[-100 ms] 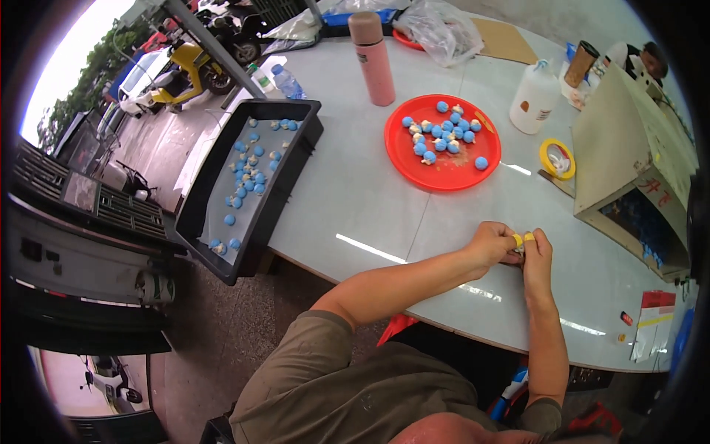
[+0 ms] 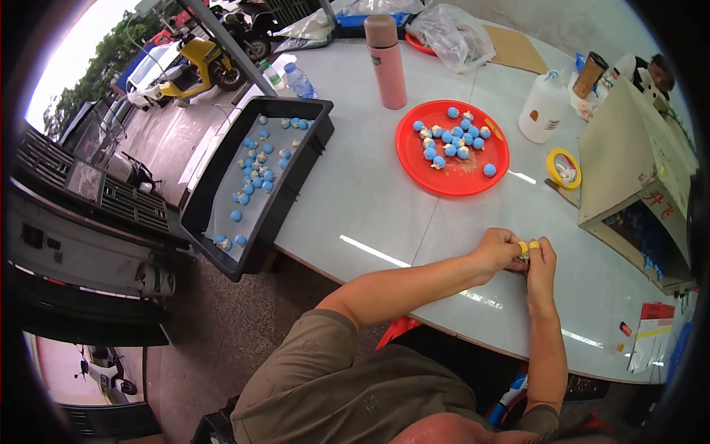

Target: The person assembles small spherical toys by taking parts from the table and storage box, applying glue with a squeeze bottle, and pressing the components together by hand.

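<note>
Your left hand [image 2: 503,251] and right hand [image 2: 542,268] meet above the desk [image 2: 370,200], fingertips together, both clamped on a small pale piece [image 2: 526,257]. Fingers hide most of it; its exact shape cannot be read. Yellow finger covers [image 2: 523,248] sit at the pinch.

Risk 1: slip. The grip looks narrow, and the covers may dull your feel; uneven pressure could squirt the piece out. The desk looks glossy, so it might slide toward the near edge.

Risk 2: roll-off. One blue ball [image 2: 489,170] lies alone near the rim of the red plate [image 2: 451,189], right of the cluster [image 2: 457,140]. A sleeve or knuckle catching that rim could send it out.

Risk 3: tray. The black tray [image 2: 294,177], with more blue-and-white balls [image 2: 257,181], appears to reach past the desk's left edge — a bump from your left elbow could tip it.
</note>
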`<state>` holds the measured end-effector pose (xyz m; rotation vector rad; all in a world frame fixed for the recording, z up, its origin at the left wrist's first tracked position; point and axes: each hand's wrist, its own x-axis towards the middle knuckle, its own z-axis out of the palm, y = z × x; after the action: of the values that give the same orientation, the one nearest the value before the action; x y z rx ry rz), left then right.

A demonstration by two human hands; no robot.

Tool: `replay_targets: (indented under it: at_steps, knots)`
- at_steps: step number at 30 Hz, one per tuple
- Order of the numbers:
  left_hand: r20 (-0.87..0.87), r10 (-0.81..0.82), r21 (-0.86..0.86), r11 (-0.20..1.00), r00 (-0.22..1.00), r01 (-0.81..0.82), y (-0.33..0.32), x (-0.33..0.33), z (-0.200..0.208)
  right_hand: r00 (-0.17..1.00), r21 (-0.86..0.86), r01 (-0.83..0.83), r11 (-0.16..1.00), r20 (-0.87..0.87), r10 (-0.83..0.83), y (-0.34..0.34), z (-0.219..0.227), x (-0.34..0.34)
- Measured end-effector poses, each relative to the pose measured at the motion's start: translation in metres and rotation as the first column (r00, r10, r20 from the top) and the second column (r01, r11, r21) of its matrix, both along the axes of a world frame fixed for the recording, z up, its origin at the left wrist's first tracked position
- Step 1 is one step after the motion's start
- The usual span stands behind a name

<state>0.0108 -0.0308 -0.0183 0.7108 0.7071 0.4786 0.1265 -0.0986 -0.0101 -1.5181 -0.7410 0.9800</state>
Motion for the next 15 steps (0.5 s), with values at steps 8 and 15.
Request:
replay_targets:
  at_steps: [8,15]
  knots:
    - [0.009,-0.019,0.022,1.0,1.0,0.018,-0.001,0.003,0.004,0.999,-0.01,0.028,1.0,0.029,-0.028,-0.002,-0.002,0.004]
    - [0.04,0.015,0.078,0.997,0.999,-0.018,0.002,-0.003,0.0,0.997,0.056,0.051,0.997,0.051,-0.053,0.005,-0.002,0.0]
